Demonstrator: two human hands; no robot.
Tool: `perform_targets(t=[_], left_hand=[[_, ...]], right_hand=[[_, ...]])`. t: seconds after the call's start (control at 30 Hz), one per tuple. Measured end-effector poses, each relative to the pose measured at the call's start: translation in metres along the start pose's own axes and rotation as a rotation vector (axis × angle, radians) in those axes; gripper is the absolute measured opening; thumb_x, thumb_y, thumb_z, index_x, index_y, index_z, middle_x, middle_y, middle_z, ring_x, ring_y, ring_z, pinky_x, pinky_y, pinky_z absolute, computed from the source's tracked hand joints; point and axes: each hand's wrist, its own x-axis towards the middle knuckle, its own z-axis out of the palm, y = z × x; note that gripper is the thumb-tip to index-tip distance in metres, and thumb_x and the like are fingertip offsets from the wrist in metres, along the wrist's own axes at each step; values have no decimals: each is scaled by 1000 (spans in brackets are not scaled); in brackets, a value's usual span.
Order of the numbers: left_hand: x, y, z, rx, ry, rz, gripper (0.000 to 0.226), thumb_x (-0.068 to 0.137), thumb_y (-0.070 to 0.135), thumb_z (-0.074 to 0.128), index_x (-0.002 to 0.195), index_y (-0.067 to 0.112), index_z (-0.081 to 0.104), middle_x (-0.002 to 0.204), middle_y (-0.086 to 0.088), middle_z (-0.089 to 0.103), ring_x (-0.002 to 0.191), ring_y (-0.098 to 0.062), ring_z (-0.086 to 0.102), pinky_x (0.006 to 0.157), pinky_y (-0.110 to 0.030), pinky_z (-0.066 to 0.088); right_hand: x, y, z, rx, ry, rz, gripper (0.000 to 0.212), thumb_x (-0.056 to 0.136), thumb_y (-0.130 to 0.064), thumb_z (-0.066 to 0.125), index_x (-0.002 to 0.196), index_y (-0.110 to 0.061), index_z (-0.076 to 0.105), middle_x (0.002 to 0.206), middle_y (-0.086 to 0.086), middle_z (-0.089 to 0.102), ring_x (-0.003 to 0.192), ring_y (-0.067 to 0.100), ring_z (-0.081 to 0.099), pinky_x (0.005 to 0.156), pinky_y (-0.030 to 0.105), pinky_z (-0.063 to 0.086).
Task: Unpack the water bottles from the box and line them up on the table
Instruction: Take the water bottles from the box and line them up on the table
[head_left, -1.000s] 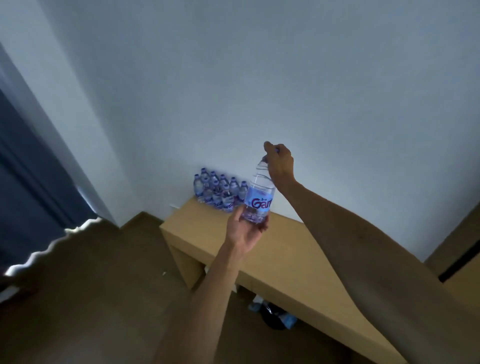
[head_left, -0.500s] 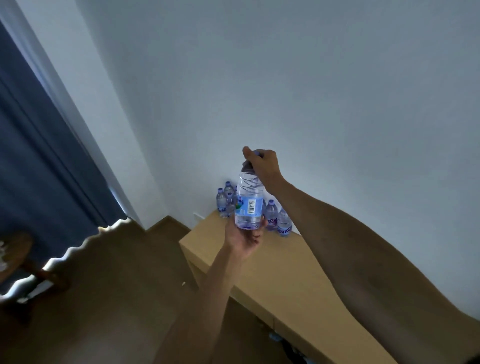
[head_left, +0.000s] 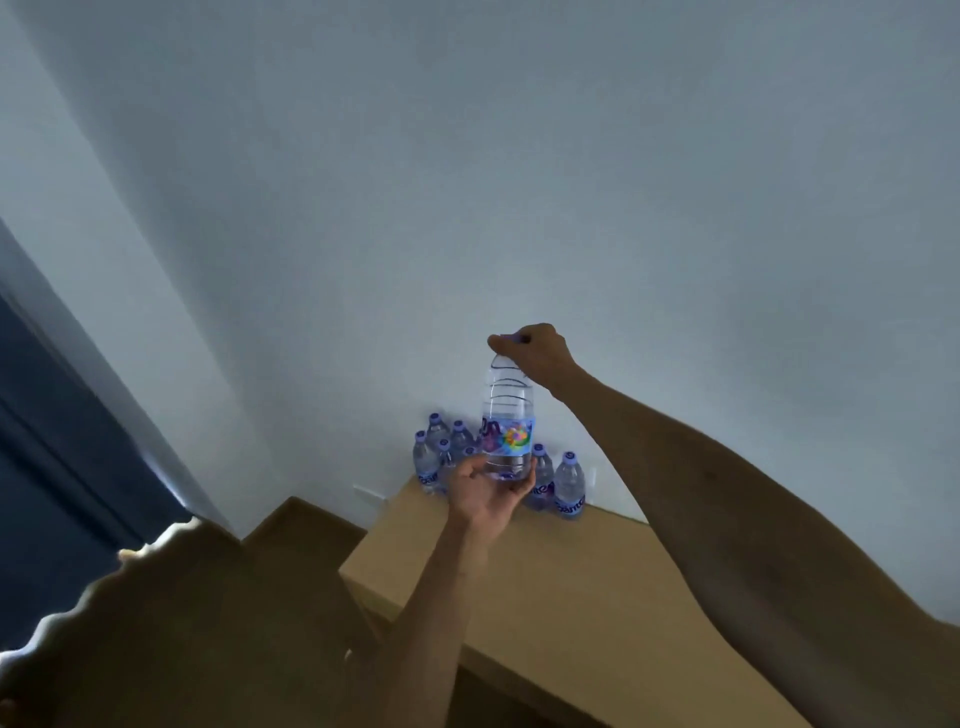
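Behind the raised water bottle, partly hiding a cluster of bottles on the wooden table, the label has turned since before, left hand cupping its base, right hand pinching the cap.

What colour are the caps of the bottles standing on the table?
Light purple, as the head view shows on the bottles standing on the table by the wall.

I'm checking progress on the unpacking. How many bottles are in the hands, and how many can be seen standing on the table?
Held bottle: 1
Bottles standing on the table: 7 visible; others may be hidden
Total: 8
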Motion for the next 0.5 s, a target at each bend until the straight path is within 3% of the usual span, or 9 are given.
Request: perform_targets(t=[0.1,0.17,0.27,0.33,0.43,0.5], left_hand=[[13,18,0,30,-46,-48,48,87,13,44,131,-5,48,113,-29,59,98,-43,60,85,-45,50],[23,29,-1,42,-58,-76,47,92,28,41,124,-5,55,106,-28,62,94,-40,60,78,-43,51],[34,39,-5,88,-41,-202,66,97,53,33,123,-3,57,99,-27,65,83,-36,65,61,-34,57],[38,41,-13,200,-79,-302,73,96,60,29,128,0,55,98,-24,66,75,-30,67,49,-25,52],[36,38,-19,367,-122,-363,67,96,58,32,121,3,60,91,-19,69,63,-23,65,45,-20,41],[33,34,-15,355,-141,-342,60,97,49,37,125,0,57,94,-22,66,64,-26,63,44,-22,46]], right_hand=[[5,-8,8,-49,101,-3,36,88,-35,68,64,-12,52,64,-2,53,62,12,50,68,24,39],[6,-14,16,-22,163,4,38,90,-30,63,60,-11,49,65,2,58,63,15,52,68,25,41],[1,-17,25,138,223,8,27,90,-16,58,73,5,60,75,13,63,70,18,62,75,32,47],[-6,-15,27,211,267,11,18,90,-7,53,81,8,59,78,16,59,68,18,65,78,33,49],[-17,-7,21,224,325,62,20,90,-4,48,74,-2,59,77,16,64,71,21,65,80,34,48],[-21,-4,10,222,365,110,23,89,-9,49,69,-12,59,77,14,69,75,22,64,80,38,48]])
